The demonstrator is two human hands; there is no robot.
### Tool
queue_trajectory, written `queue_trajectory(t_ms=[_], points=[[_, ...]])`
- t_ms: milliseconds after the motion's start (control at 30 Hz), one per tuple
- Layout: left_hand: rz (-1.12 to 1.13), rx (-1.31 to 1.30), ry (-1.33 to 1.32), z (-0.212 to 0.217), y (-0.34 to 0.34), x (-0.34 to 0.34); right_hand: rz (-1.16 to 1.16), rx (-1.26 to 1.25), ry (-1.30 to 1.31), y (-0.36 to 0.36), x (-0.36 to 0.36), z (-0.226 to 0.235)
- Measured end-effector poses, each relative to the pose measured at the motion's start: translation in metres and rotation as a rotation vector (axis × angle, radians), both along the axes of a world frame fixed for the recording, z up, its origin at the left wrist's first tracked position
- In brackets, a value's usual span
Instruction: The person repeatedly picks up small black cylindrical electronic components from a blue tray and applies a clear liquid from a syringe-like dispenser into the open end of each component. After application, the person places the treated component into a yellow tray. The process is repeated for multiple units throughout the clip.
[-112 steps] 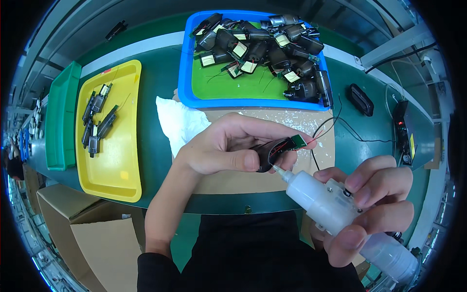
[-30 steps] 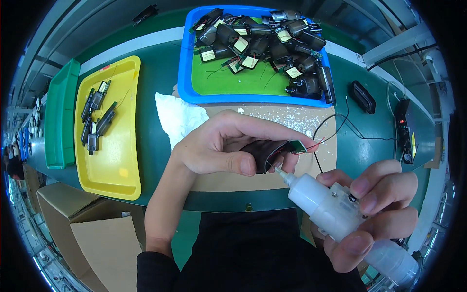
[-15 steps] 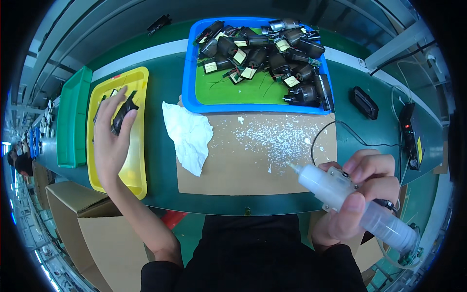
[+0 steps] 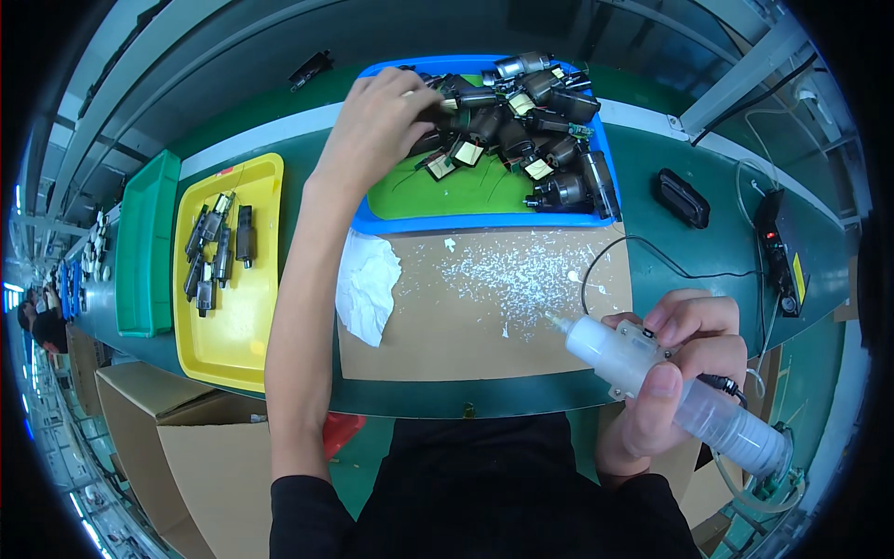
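A translucent white, syringe-shaped plastic dispenser [image 4: 603, 352] sits aslant in the right hand [image 4: 697, 357], its narrow nozzle pointing up and to the left. Black cylindrical components with cream labels and thin wires [image 4: 513, 138] lie jumbled at all angles in a shallow blue plastic tray [image 4: 484, 222], the left hand [image 4: 377, 123] over its left end; similar black pieces [image 4: 222, 256] lie mostly lengthwise in a shallow yellow plastic tray [image 4: 228, 349].

Green tray [image 4: 144, 270], cardboard box [image 4: 219, 480].
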State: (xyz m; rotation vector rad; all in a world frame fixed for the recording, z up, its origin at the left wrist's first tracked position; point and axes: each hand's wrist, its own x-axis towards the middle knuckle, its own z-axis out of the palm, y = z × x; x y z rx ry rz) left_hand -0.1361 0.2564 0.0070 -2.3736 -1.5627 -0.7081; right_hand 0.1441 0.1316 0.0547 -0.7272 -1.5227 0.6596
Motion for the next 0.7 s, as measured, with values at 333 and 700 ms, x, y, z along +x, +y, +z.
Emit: queue_trajectory(t_ms=[333, 700], points=[[-0.423, -0.756, -1.622, -0.007, -0.076, 0.068, 0.124, 0.1, -0.002, 0.01, -0.008, 0.013], [-0.694, -1.139, -1.837, -0.01, -0.109, 0.087, 0.151, 0.162, -0.14, 0.014, -0.022, 0.012]])
